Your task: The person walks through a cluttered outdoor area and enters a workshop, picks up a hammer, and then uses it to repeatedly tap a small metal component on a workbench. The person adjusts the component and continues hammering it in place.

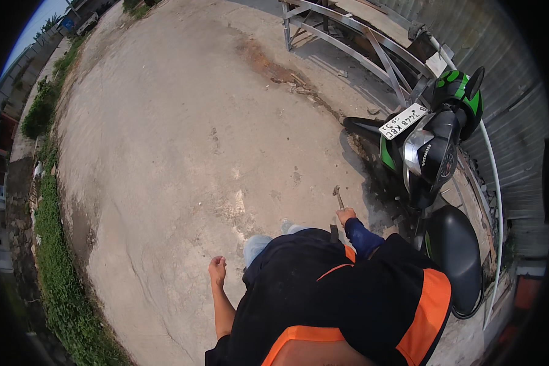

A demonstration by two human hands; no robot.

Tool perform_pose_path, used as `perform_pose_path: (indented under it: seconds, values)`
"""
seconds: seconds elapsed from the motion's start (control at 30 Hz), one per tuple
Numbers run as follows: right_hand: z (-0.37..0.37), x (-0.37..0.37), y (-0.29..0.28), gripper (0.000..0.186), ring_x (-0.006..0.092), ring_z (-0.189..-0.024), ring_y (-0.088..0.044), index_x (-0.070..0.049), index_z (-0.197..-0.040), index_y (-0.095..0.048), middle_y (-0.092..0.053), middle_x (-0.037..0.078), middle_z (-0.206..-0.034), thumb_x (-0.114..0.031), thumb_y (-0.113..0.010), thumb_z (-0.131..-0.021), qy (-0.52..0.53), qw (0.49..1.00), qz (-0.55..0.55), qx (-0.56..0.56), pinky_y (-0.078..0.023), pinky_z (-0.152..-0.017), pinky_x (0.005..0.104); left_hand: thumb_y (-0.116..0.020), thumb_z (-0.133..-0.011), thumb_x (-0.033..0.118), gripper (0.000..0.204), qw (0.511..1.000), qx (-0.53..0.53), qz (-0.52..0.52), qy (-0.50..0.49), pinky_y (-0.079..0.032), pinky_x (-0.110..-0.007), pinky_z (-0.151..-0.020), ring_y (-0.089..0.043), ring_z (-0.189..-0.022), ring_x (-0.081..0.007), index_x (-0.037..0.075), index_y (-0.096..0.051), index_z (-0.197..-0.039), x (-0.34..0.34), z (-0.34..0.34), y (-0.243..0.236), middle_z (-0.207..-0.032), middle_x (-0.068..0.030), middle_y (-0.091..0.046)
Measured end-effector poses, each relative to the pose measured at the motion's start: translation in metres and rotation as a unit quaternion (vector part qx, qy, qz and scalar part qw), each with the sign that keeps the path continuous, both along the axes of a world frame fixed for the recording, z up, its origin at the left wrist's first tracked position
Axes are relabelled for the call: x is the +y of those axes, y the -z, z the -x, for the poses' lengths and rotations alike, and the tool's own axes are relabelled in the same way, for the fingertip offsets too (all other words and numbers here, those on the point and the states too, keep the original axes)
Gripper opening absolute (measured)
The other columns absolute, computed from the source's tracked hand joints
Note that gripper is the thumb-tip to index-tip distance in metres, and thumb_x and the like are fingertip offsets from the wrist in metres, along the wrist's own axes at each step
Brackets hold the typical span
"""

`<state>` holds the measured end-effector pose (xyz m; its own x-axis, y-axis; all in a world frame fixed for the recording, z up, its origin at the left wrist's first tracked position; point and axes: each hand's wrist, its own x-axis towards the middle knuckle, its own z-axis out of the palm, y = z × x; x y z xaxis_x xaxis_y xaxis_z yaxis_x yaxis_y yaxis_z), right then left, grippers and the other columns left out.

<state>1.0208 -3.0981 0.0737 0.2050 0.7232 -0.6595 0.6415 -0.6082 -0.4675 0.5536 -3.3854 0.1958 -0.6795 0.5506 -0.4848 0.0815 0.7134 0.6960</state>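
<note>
My right hand (346, 215) is closed around the handle of a small hammer (338, 194), whose metal head points away from me above the concrete. A dark blue sleeve covers that forearm. On the other side, my left hand (217, 268) hangs beside my leg with its fingers curled loosely in, and I see nothing in it. The left forearm is bare. To the right of the hammer stands a parked black, silver and green motorbike (430, 155), apart from my right hand.
Cracked concrete ground (165, 140) stretches ahead. Beyond the motorbike, a metal-framed bench (354, 46) stands near a corrugated metal wall (512, 140). A pale pipe (497, 177) runs along that wall. Green plants (58, 244) line the left edge.
</note>
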Motion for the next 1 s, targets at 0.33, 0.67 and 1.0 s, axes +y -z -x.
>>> perform_pose_path:
  seconds: [0.33, 0.67, 1.0]
  values:
    - [0.292, 0.389, -0.099, 0.026, 0.0100, -0.037, -0.038, -0.007, -0.077, -0.051, -0.041, -0.001, -0.052, -0.027, -0.065, -0.085, 0.012, 0.959, -0.057, 0.276, -0.031, -0.034, 0.0275, -0.058, -0.082, 0.017, 0.024, 0.940, -0.136, 0.304, 0.073, -0.047, -0.032, -0.059, -0.060, -0.065, -0.0184, -0.003, -0.065, -0.093, 0.184, 0.124, 0.056, -0.075, -0.0110, -0.064]
    - [0.285, 0.467, 0.049, 0.027, 0.0232, -0.046, -0.058, 0.001, -0.076, -0.063, -0.058, 0.012, -0.056, -0.026, -0.065, -0.081, 0.142, 0.975, 0.143, -0.092, -0.046, -0.046, 0.0372, -0.064, -0.083, 0.019, 0.021, 0.989, 0.084, 0.002, 0.118, -0.042, -0.028, -0.061, -0.049, -0.063, -0.0123, -0.003, -0.063, -0.083, 0.797, 0.499, 0.016, -0.067, -0.0036, -0.058]
    - [0.440, 0.902, 0.081, 0.038, 0.0216, -0.040, -0.054, 0.000, -0.063, -0.056, -0.053, 0.010, -0.049, -0.031, -0.065, -0.082, 0.149, 0.986, 0.066, -0.034, -0.041, -0.039, 0.0341, -0.060, -0.088, 0.023, 0.027, 0.995, 0.011, 0.004, 0.094, -0.042, -0.028, -0.066, -0.054, -0.069, -0.0143, -0.004, -0.061, -0.083, 1.148, 0.556, 0.064, -0.076, -0.0088, -0.063]
